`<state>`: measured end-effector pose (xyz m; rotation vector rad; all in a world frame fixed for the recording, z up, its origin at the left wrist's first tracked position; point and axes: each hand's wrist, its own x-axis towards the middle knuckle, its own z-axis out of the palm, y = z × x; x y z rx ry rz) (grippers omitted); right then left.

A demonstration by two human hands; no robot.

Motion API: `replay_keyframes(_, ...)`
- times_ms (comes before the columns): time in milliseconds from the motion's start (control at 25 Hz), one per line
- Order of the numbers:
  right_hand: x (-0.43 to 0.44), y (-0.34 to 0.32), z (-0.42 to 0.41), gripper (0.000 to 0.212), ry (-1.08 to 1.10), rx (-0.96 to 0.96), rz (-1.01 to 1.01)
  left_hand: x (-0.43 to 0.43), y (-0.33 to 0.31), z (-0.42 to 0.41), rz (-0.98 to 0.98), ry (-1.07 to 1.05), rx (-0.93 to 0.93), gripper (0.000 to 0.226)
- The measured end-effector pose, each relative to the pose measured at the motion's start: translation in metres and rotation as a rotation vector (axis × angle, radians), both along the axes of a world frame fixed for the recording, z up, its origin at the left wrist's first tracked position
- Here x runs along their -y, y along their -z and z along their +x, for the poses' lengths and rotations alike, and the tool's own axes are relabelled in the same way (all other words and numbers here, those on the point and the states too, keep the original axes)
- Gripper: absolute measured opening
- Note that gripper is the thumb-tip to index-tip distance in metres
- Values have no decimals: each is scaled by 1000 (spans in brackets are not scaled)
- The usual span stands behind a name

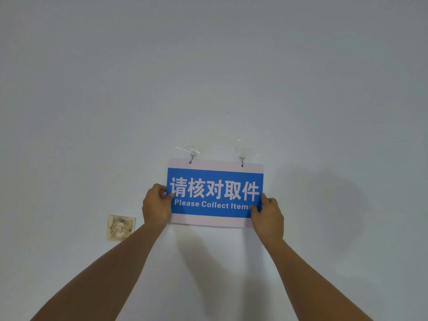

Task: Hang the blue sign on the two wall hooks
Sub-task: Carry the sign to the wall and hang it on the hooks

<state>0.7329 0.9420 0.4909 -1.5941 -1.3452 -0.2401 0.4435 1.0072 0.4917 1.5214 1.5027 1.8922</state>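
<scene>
The blue sign (pixel 215 179) with white Chinese characters and "Please Collect Items" lies flat against the pale wall, framed by a pinkish-white border. Its two top holes sit at the left wall hook (pixel 192 155) and the right wall hook (pixel 242 157), both clear adhesive pads with small metal hooks. My left hand (pixel 156 205) grips the sign's left edge, thumb on the front. Pinching the lower right corner is my right hand (pixel 267 215), which covers the end of the English text.
A stained, dirty wall switch plate (pixel 120 227) sits low on the wall, left of my left forearm. The surrounding wall (pixel 324 89) is plain and pale, with shadows of my arms below and right of the sign.
</scene>
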Motion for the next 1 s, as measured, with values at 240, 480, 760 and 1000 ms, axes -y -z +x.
replay_keyframes(240,3,5,-8,32,-57,-79,-35,-2,1,7,-7,-51,-92,23)
replay_keyframes(480,19,12,-21,44,-51,-84,-132,18,17,3,8,-133,-364,23)
replay_keyframes(760,39,29,-48,59,98,313,-518,47,27,4,-46,-57,-997,34)
replay_keyframes(1000,60,9,-68,62,-21,455,-666,74,14,15,-235,41,-1056,52)
